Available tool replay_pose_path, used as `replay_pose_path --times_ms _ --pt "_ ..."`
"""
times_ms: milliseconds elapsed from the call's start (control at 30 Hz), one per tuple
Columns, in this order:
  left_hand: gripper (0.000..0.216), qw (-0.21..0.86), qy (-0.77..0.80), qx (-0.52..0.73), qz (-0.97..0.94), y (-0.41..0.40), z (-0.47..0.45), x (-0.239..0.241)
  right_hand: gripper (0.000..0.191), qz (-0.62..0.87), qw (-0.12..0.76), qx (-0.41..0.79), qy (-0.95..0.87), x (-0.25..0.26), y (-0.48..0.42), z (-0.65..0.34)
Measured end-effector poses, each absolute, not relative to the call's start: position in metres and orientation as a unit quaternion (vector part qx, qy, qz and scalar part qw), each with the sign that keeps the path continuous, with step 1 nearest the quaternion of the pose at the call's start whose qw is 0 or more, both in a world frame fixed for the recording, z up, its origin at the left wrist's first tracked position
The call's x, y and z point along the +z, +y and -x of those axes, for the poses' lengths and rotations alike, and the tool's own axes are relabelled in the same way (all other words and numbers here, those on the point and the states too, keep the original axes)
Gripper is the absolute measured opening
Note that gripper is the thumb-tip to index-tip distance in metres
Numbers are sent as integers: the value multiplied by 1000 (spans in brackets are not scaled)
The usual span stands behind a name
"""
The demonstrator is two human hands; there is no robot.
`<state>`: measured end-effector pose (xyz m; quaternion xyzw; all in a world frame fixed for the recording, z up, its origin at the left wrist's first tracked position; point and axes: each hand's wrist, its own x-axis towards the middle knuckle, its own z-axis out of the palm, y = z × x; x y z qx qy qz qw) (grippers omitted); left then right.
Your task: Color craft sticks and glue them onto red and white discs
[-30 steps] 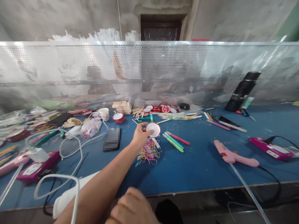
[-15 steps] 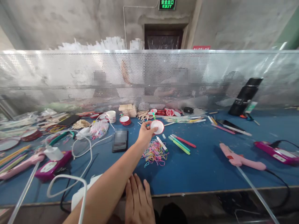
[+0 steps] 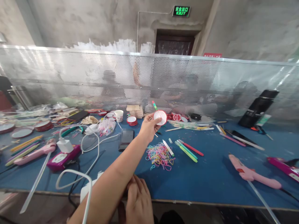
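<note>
My left hand [image 3: 149,127] is stretched out over the table, its thumb on the front of a small white disc with a red rim [image 3: 160,117] and its fingers behind. A short stick with coloured bands [image 3: 154,105] stands out from the disc's top edge. My right hand [image 3: 139,200] rests near the table's front edge, under my left forearm. Its fingers are loosely bent, partly hidden, and I see nothing held in it. Below the disc lies a pile of coloured rubber loops [image 3: 160,156]. An uncapped white marker [image 3: 168,148] lies on that pile.
Several coloured markers [image 3: 187,151] lie right of the loops. Pink glue guns [image 3: 253,174] and purple power strips [image 3: 63,158] sit at both sides. A white cable [image 3: 97,146] loops across the left. A phone [image 3: 126,140], paper cup [image 3: 118,115] and perforated screen [image 3: 163,77] are farther back.
My left hand has raised the disc slightly, and the banded stick shows more clearly. My right hand's fingers have bent from a flatter pose. The view has turned a little left.
</note>
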<state>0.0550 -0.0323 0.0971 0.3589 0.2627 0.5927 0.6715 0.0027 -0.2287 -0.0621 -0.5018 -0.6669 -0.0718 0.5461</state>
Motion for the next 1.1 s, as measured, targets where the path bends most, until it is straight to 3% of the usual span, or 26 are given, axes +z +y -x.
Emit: replay_pose_path --times_ms 400,667,1100 --pt "41 690 237 562 -390 -30 -66 110 63 522 516 -51 -678 -45 -227 -6" --pt "38 709 222 535 -402 -25 -78 100 46 503 515 -27 -693 -13 -221 -26" --pt "46 750 209 440 -448 -52 -125 84 26 534 501 -12 -681 -27 -234 -36"
